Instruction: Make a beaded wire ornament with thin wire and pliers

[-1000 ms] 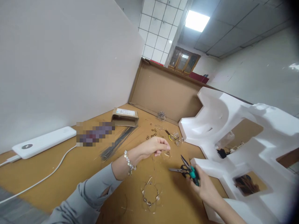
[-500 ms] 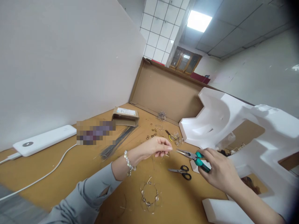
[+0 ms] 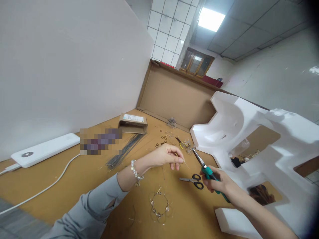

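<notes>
My left hand (image 3: 169,156) is closed in a pinch over the middle of the table, with a thin wire (image 3: 185,163) poking out past the fingertips. My right hand (image 3: 216,181) is wrapped round green-handled needle-nose pliers (image 3: 199,158), whose long jaws point up and left, apart from the wire. Below them lie black-handled scissors (image 3: 193,180). Nearer to me is a beaded wire ring (image 3: 158,215) with several clear beads and loose wire loops.
A bundle of straight grey wires (image 3: 124,151) lies by a small open cardboard box (image 3: 133,123). Small rings, yellow-handled cutters (image 3: 180,142) and wire clusters (image 3: 171,122) sit further back. White foam packing (image 3: 234,113) borders the right; a white power bank (image 3: 45,150) lies left.
The pliers have swung from pointing left to pointing up and left, away from my left hand, and my right hand has turned with them. The wire at my left fingertips shows more clearly.
</notes>
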`<state>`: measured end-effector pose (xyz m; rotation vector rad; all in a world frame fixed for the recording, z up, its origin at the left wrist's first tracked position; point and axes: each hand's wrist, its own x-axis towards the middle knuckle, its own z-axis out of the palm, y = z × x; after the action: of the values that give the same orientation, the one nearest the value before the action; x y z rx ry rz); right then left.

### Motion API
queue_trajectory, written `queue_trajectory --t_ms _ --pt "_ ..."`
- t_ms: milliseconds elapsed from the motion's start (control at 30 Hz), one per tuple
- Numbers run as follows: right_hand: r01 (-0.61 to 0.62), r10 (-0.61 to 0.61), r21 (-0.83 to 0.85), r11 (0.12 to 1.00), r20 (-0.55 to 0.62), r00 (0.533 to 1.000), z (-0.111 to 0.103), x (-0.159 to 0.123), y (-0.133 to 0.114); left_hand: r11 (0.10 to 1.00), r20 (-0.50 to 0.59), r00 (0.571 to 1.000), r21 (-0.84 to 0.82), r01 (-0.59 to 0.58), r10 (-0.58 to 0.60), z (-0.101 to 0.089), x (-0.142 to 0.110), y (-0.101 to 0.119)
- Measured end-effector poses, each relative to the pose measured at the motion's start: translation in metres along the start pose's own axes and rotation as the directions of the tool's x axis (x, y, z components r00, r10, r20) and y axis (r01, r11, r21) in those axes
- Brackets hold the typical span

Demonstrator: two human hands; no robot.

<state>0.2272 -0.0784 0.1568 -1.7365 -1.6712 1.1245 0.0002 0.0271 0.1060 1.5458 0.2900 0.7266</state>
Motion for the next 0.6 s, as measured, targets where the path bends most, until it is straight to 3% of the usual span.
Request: queue_trajectory --t_ms 167,300,467,600 --pt "-0.060 0.042 0.326 0.943 0.063 0.997 0.009 -0.001 0.007 0.991 0.153 0.979 -0.004 -0.137 0.136 0.001 -0.005 0.000" --pt "-0.088 0.029 0.514 0.854 0.122 0.992 0.025 0.000 0.004 0.976 0.244 0.955 0.096 -0.194 0.166 0.010 -0.009 0.004" --pt "-0.071 -0.046 0.543 0.837 0.199 0.979 0.043 0.002 -0.008 0.942 0.349 0.913 0.177 -0.285 0.211 0.025 -0.016 0.018" --pt "-0.055 -0.048 0.505 0.861 0.189 0.981 0.051 0.002 -0.011 0.916 0.354 0.916 0.272 -0.295 0.190 0.028 -0.019 0.022"
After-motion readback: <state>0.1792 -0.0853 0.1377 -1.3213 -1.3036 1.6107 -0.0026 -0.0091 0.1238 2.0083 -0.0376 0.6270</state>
